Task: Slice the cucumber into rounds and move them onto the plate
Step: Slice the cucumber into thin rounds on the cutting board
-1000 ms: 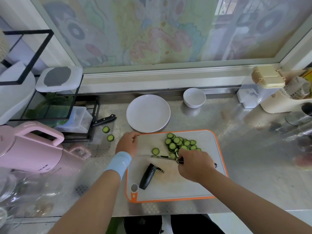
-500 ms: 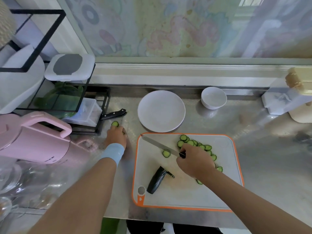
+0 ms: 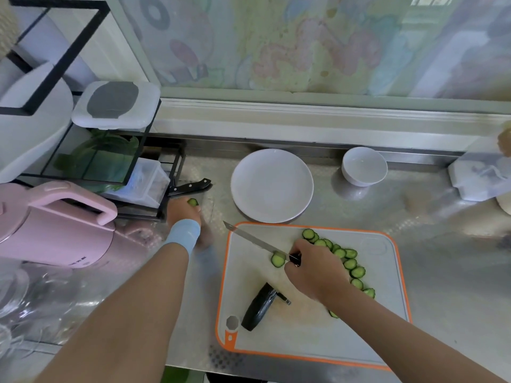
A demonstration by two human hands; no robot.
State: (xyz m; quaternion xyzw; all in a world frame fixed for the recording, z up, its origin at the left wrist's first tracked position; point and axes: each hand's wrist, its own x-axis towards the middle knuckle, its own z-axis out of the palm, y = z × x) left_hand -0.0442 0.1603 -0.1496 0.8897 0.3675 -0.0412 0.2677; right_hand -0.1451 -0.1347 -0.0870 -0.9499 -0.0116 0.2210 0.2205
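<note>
Pinching a stray cucumber round (image 3: 192, 202) w/ left hand (image 3: 183, 214) fingertips; right hand (image 3: 315, 269) clenched on knife (image 3: 257, 242), blade over cutting board (image 3: 309, 335).

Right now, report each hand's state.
Left hand: reaching on the counter, fingers at a stray cucumber slice; grip cannot be told.
Right hand: closed on the knife.

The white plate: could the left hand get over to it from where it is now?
Probably yes. The left hand is on the counter to the left of the plate, at a stray cucumber round. Only bare steel counter lies between them; the knife in the right hand sits nearer, over the cutting board.
</note>
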